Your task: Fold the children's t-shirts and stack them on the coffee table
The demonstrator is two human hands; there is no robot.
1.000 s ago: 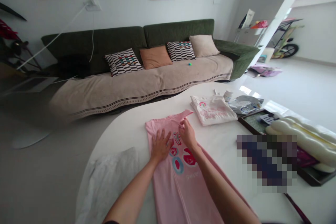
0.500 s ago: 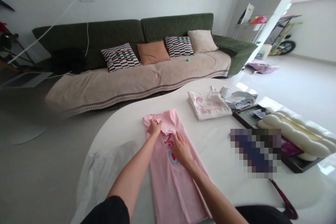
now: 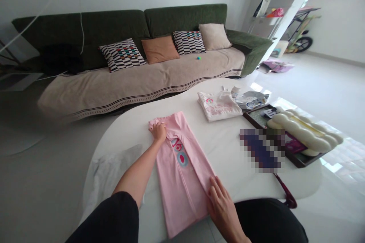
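Pink T-shirt (image 3: 182, 174) | one, folded lengthwise on white table (image 3: 137, 131) | my left hand (image 3: 157, 132) flat on its shoulder, fingers ungripped | my right hand (image 3: 222, 207) open at its lower edge, not grasping | one folded white T-shirt (image 3: 219, 105) nearby | one dark tray (image 3: 251, 119) holding white puffy cushion (image 3: 302, 131)

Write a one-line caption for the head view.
Left hand and right hand on a pink T-shirt on a white table.

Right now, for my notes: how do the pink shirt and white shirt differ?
The pink shirt is a long narrow strip, the white shirt a compact folded block. The pink shirt's print is bold, the white shirt's pale. The left hand touches the pink shirt, not the white. Both lie on the table.
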